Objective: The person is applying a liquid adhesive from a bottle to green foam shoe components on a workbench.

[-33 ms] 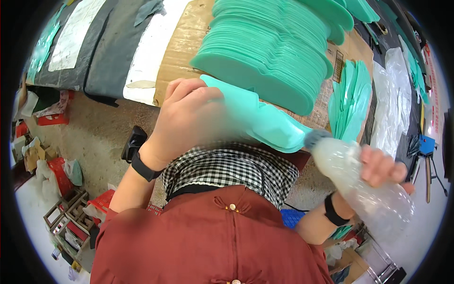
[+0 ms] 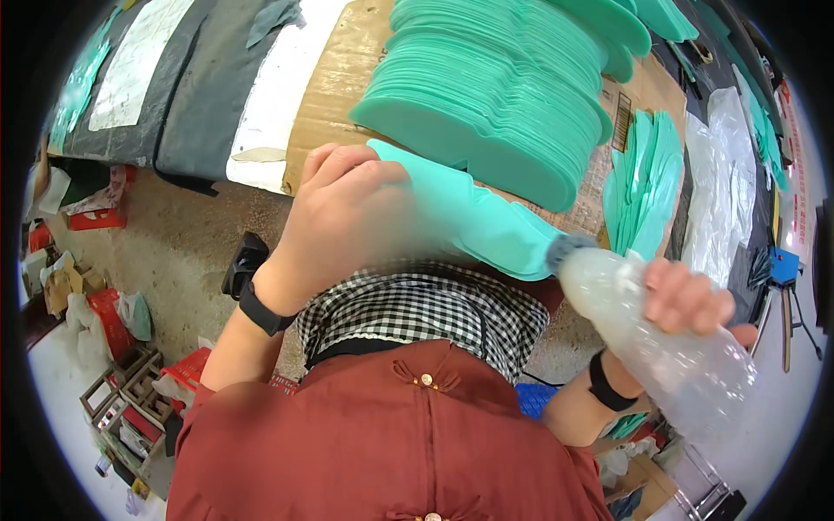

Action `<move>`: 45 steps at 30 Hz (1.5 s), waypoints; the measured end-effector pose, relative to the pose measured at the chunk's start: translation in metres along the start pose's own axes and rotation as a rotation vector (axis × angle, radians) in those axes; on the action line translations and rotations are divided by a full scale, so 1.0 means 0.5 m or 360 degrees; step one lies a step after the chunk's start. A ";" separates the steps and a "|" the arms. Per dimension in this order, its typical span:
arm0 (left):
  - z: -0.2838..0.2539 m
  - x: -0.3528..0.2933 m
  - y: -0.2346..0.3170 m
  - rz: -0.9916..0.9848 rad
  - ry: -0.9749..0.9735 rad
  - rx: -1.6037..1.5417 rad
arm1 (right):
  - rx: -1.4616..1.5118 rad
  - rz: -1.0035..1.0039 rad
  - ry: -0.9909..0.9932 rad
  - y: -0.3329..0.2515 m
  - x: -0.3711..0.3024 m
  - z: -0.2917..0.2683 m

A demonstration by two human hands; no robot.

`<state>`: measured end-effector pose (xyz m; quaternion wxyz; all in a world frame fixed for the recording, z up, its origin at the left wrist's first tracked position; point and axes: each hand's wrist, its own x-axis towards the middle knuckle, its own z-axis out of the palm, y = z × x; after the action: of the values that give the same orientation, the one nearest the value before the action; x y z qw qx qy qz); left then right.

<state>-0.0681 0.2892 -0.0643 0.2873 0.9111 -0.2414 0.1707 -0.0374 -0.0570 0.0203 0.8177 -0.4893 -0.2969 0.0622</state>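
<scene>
"Head view, largest first: what is seen?"

"A dark table (image 2: 204,104) is partly covered by cardboard (image 2: 334,82), on which a large fanned stack of green sheets (image 2: 482,130) is laid."

"And the smaller green pieces (image 2: 512,234)?"

"They are held just off the table's near edge, above the lap. Their long axis is slanted from upper left to lower right."

"How is the clear bottle (image 2: 604,282) set?"

"Roughly along the same slant, beyond the pieces' lower-right end, with its base turned away from them."

"By which hands are these held?"

"The pieces' upper-left end is covered by the curled fingers of the left hand (image 2: 347,204); the thumb side is blurred, so the firmness of that hold cannot be told. The bottle's middle is wrapped by the closed fingers of the right hand (image 2: 686,300), the nearer one to the lower-right end."

"And the bottle's grey tip (image 2: 569,252)?"

"It is pointed at that end; contact is suggested, though a slight gap cannot be ruled out."
</scene>
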 end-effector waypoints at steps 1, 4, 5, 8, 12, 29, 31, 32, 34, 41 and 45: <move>-0.005 0.003 0.002 -0.0004 -0.0001 -0.0001 | 0.0002 0.0003 0.0000 0.024 0.004 0.013; -0.015 0.005 0.006 -0.0048 -0.0128 -0.0082 | 0.0124 0.0121 0.0096 0.077 0.027 0.041; -0.016 0.002 0.010 -0.0073 -0.0136 -0.0098 | 0.0110 0.0155 -0.0023 0.084 0.044 0.045; -0.015 -0.015 0.015 -0.0153 -0.0114 -0.0113 | 0.0068 0.0293 -0.0223 0.112 0.109 0.090; -0.030 -0.034 0.024 -0.0310 -0.0127 0.0086 | 0.0433 0.0606 0.0062 0.155 0.169 0.169; -0.042 -0.108 0.039 -0.0495 0.0038 -0.0095 | 0.0370 0.1026 -0.0429 0.200 0.268 0.222; -0.047 -0.117 0.034 -0.0541 0.0096 -0.0085 | 0.0242 0.0976 -0.0663 0.168 0.247 0.184; -0.050 -0.116 0.032 -0.0553 0.0105 -0.0082 | 0.0105 0.0904 -0.0872 0.162 0.245 0.171; -0.054 -0.115 0.034 -0.0521 0.0042 -0.0102 | 0.0137 0.0898 -0.0833 0.164 0.255 0.167; -0.049 -0.071 0.040 -0.0462 0.0084 -0.0134 | 0.0277 0.0553 -0.0385 0.234 0.288 0.215; -0.046 -0.054 0.011 -0.0530 0.0124 0.0033 | 0.0145 0.0590 -0.0490 0.173 0.232 0.132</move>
<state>-0.0974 0.3086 -0.0561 0.3114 0.9340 -0.0741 0.1585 0.0377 0.0832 0.0198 0.7587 -0.4827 -0.3200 0.2982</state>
